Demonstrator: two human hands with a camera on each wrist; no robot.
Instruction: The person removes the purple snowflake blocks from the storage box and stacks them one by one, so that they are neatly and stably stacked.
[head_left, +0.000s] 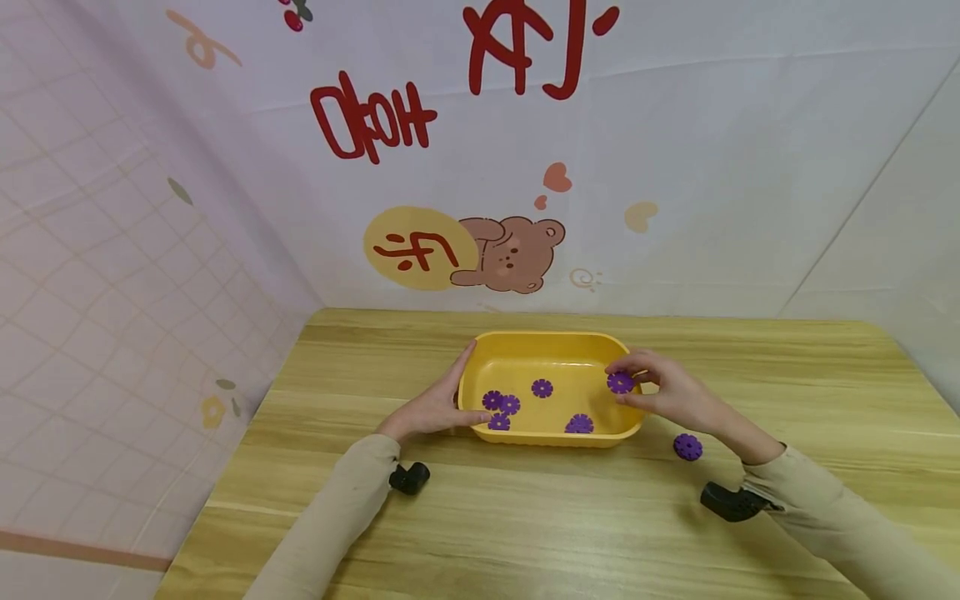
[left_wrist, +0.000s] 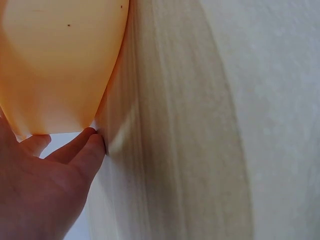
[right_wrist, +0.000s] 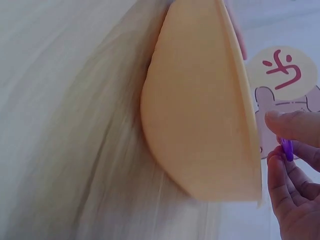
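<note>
A yellow plastic basin (head_left: 551,439) stands on the table, with several purple snowflake discs lying in it: a cluster (head_left: 510,405) at the left, a lone disc (head_left: 542,388) near the middle and an overlapping pair (head_left: 580,423) at the front. My left hand (head_left: 435,408) holds the basin's left end, thumb over the front rim and fingers along the outer wall (left_wrist: 60,75). Over the right end, my right hand (head_left: 671,392) pinches a purple snowflake disc (head_left: 619,383) between thumb and fingers. The right wrist view shows that disc (right_wrist: 287,149) edge-on, past the basin rim.
Purple discs (head_left: 687,447) lie on the wooden table (head_left: 525,517) right of the basin, beside my right wrist. Behind the table's far edge hangs a white printed cloth (head_left: 697,167). Black wrist devices (head_left: 735,502) sit at both sleeves.
</note>
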